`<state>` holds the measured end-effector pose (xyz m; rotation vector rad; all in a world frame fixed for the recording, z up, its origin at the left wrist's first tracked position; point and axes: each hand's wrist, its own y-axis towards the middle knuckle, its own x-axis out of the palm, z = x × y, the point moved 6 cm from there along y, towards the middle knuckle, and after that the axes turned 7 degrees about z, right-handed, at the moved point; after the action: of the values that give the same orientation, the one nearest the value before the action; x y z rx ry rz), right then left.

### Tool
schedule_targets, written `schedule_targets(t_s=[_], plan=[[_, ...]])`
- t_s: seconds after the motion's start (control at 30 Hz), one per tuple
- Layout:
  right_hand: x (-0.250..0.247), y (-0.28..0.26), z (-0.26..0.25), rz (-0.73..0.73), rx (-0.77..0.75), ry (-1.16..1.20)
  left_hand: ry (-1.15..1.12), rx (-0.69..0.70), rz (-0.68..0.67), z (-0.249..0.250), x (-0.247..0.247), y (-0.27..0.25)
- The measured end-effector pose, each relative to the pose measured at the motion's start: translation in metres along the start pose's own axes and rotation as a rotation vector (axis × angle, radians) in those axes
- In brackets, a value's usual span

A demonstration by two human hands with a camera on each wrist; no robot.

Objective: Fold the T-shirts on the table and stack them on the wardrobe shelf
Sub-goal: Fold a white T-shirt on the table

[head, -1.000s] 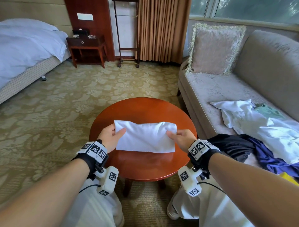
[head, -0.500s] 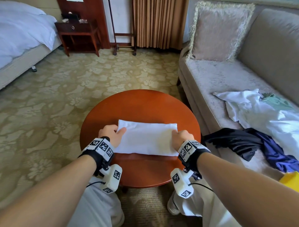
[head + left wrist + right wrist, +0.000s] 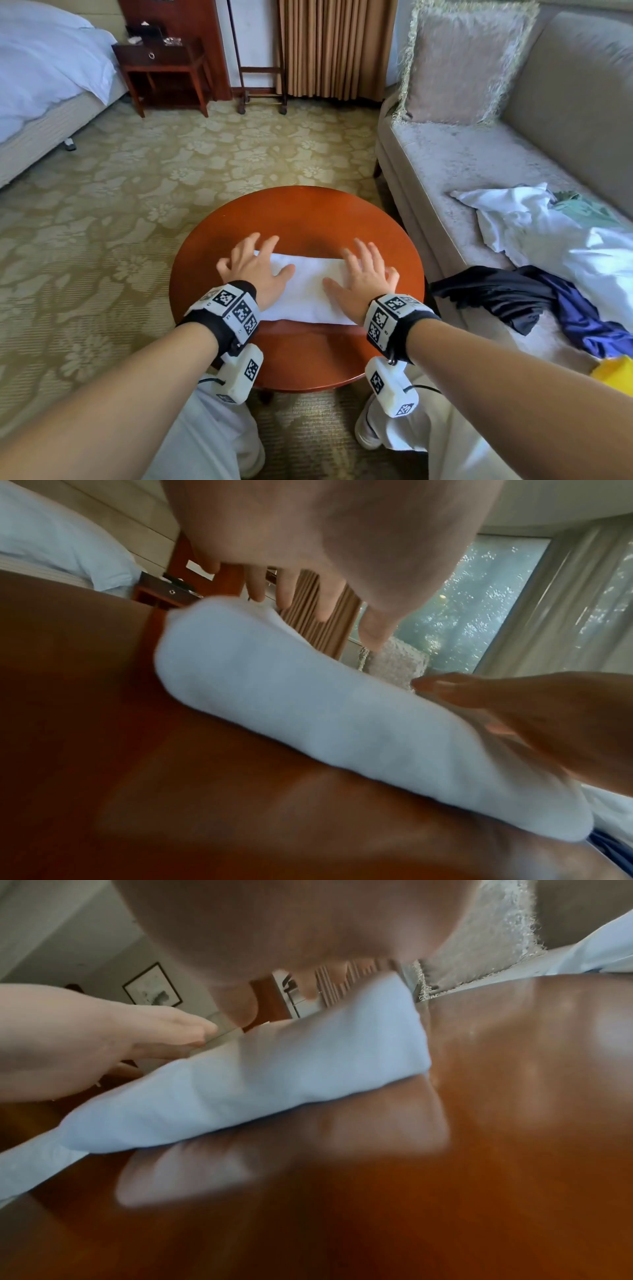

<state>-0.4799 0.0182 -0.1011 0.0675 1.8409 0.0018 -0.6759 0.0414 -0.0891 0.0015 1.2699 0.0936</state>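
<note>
Half a second ago both hands pinched the ends of the folded white T-shirt (image 3: 305, 291); now the left hand (image 3: 255, 265) and right hand (image 3: 363, 277) lie spread and flat above it, fingers straight, gripping nothing. The shirt rests as a compact rectangle at the lower centre of the frame on the round wooden table (image 3: 308, 212). The fold looks finished; unfolded clothes (image 3: 548, 236) wait on the sofa (image 3: 462, 164), right of frame.
</note>
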Motion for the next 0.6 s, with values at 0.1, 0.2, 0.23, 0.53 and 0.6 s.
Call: schedule_targets(t_s=[0.1,0.2,0.23,0.53,0.6], plan=[[0.027,-0.003,0.003,-0.239,-0.025,-0.099,0.033,-0.031,-0.235,0.0,0.027,-0.003],[0.036,-0.003,0.009,-0.276,-0.009,-0.117,0.051,-0.058,-0.332,-0.011,0.04,-0.005],[0.038,-0.002,0.01,-0.283,-0.006,-0.111,0.062,-0.057,-0.341,-0.013,0.042,-0.006],[0.019,0.006,0.034,-0.081,0.447,0.037,-0.119,-0.299,-0.15,-0.017,0.017,-0.005],[0.014,0.003,0.04,-0.033,0.552,-0.02,-0.104,-0.342,-0.101,-0.019,0.012,-0.008]])
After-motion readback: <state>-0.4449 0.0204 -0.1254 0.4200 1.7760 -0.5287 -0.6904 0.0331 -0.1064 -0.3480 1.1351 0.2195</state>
